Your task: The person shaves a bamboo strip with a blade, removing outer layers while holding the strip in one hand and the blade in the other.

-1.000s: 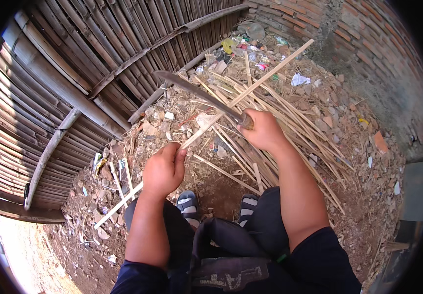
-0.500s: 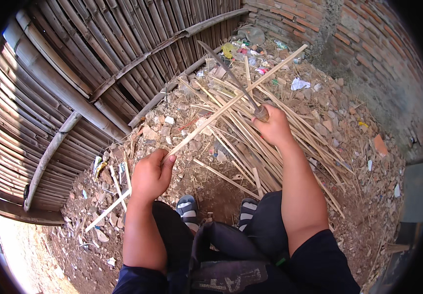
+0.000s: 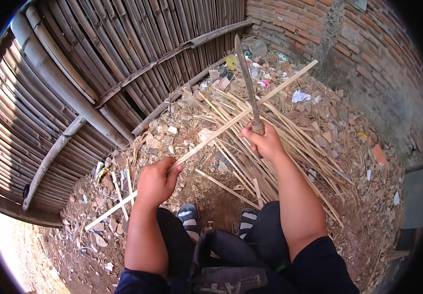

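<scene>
Left hand [image 3: 156,182], nearer: grip closed round long pale strip [image 3: 211,139], long axis slanting near-left to far-right, passing beyond right hand [image 3: 266,143]. Right grip wraps knife [image 3: 247,81] handle; blade points away, crosses strip, contact unclear. Strip pile [image 3: 299,147] behind.

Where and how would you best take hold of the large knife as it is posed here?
I'd take the knife around its wooden handle, coming from the near side: the handle is its lower, nearer end, while the long blade points up and away, across the pale strip.
</scene>
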Motion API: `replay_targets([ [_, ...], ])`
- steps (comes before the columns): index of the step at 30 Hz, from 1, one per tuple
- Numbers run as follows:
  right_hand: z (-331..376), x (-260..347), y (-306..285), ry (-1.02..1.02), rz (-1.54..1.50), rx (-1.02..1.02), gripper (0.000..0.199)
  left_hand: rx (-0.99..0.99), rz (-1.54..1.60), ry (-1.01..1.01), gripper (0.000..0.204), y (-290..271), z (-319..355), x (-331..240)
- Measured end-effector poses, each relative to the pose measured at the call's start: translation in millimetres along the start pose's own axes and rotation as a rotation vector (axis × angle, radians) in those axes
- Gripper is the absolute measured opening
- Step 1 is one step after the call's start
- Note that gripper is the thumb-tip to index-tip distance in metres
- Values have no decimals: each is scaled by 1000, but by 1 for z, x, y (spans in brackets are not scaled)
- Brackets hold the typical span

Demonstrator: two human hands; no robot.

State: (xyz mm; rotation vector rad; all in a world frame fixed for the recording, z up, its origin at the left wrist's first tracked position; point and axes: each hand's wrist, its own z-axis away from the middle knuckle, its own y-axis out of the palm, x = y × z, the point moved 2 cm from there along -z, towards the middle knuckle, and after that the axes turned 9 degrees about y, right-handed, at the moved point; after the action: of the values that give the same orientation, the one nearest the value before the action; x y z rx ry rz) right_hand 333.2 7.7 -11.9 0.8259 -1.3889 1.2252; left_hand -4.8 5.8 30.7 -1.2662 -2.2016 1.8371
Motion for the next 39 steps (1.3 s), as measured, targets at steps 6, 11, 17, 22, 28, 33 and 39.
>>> replay_targets([
  [6, 5, 2, 13, 161, -466, 4, 27, -25, -21, 71, 23, 8, 1, 4],
  [11, 16, 11, 33, 185, -856, -15, 20, 8, 9, 81, 26, 5, -1, 2],
  [17, 7, -1, 32, 216, -928, -112, 17, -76, 83, 254, 41, -27, -4, -23],
  [22, 1, -11, 19, 191, -927, -196, 16, -261, 1168, 567, 80, -57, 17, -108],
  [28, 2, -8, 20, 189, -919, -192, 19, 6, 1710, 766, 80, -69, 24, -189],
  [33, 2, -2, 24, 202, -901, -174, 20, 2, 1754, 809, 70, -82, 28, -197],
  [39, 0, -8, 17, 181, -859, -195, 20, 29, 1800, 811, 60, -79, 28, -208],
])
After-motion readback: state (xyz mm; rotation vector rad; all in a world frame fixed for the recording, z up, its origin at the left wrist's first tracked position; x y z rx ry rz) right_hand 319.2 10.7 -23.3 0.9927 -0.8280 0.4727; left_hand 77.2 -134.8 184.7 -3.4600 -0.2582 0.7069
